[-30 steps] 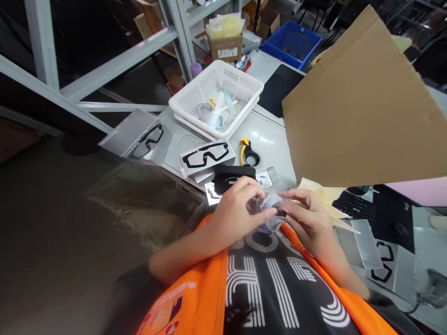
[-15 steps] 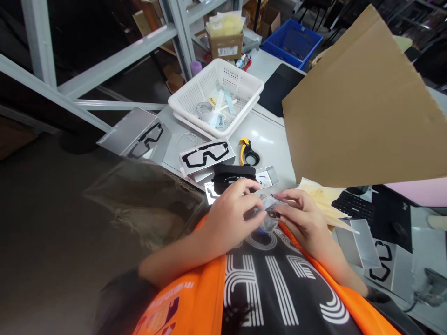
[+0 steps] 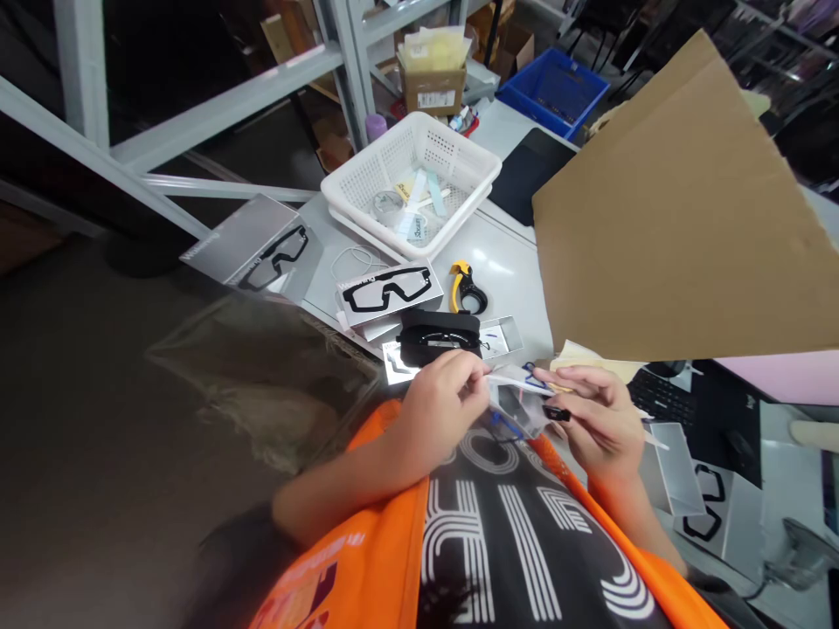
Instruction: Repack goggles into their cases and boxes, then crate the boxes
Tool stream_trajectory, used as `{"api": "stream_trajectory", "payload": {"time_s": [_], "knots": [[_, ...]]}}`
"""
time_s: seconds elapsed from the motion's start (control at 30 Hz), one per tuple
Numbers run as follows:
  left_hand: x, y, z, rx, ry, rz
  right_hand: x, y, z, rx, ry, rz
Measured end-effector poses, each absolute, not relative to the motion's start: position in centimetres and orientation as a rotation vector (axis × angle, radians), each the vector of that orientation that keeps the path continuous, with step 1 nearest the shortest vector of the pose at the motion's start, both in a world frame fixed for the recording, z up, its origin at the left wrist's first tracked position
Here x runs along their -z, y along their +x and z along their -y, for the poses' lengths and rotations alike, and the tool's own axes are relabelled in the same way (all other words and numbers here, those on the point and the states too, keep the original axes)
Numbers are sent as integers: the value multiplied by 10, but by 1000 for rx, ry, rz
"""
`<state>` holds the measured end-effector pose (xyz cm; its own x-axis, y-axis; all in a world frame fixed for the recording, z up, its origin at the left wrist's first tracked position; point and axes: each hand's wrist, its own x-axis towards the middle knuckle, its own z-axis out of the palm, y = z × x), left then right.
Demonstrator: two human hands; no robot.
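My left hand [image 3: 438,406] pinches one edge of a small clear plastic bag [image 3: 521,404] in front of my chest. At the bag's other side, the curled fingers of my right hand [image 3: 601,419] grip it. A small black piece [image 3: 556,412] shows at those right fingers; what it is I cannot make out. A blue cord [image 3: 504,428] shows at the bag. Just beyond my left hand lies an open black glasses case [image 3: 438,328] with dark-framed glasses at it. Behind that stands a silver box [image 3: 391,293] printed with goggles.
A white basket [image 3: 334,188] holding small packets stands farther back. Near it lies a yellow and black tape dispenser [image 3: 464,286]. A large cardboard flap [image 3: 669,218] rises at right, with a keyboard [image 3: 662,404] below it. Another goggle box [image 3: 259,249] overhangs the table's left edge.
My hands have moved apart and the bag is stretched between them. The blue cord and the black piece show more plainly. My right hand has shifted to the right.
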<state>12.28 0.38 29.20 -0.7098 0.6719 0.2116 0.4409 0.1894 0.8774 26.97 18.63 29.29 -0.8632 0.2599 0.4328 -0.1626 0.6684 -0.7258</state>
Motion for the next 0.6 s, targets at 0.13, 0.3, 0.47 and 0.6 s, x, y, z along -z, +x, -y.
{"api": "stream_trajectory", "payload": {"time_s": [0.13, 0.3, 0.47, 0.6], "knots": [[-298, 125, -14, -1631, 1115, -2200, -290, 268, -185, -1049, -112, 2265], [-310, 116, -17, -1612, 972, -1870, -296, 268, -186, -950, -80, 2401], [-302, 108, -14, -1540, 860, -1753, -296, 269, -187, -929, -11, 2487], [-284, 110, -16, -1605, 735, -1765, -290, 273, -187, -971, -68, 2427]]}}
